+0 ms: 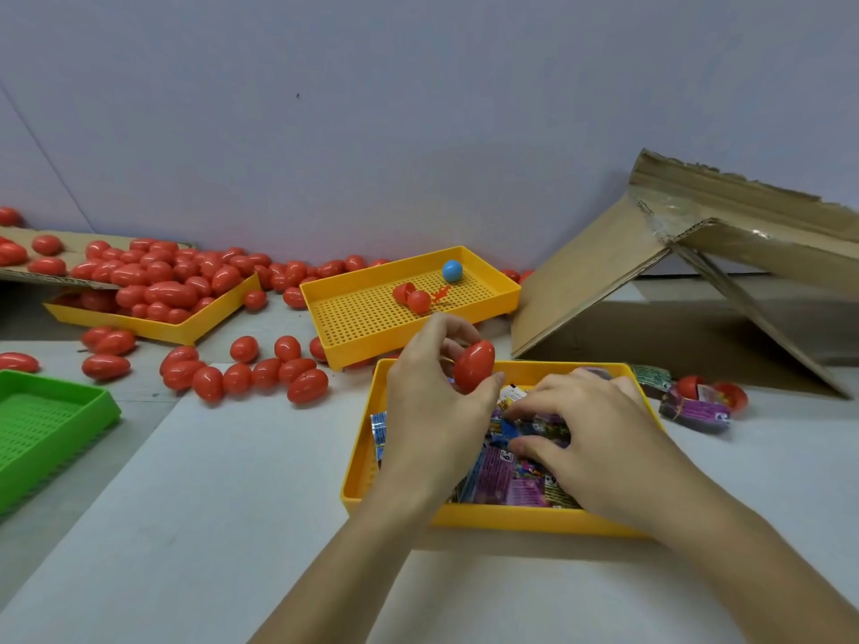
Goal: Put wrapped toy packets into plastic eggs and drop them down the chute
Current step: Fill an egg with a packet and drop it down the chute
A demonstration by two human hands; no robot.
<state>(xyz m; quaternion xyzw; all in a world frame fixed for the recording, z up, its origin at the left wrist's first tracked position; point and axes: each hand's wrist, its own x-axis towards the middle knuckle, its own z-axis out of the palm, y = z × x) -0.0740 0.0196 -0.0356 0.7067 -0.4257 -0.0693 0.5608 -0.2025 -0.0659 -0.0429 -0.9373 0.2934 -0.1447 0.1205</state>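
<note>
Illumination is even, diffuse and moderately bright, apparently from overhead; colours render saturated. Shadows are soft: a shadow lies beneath the cardboard chute at far right; a narrow one runs along the near wall of the yellow tray. Glare is limited to small highlights on the red eggs at far left and on tape on the chute. Wide-angle distortion bends straight edges toward the frame borders; fine detail is slightly soft, notably on the packets.
</note>
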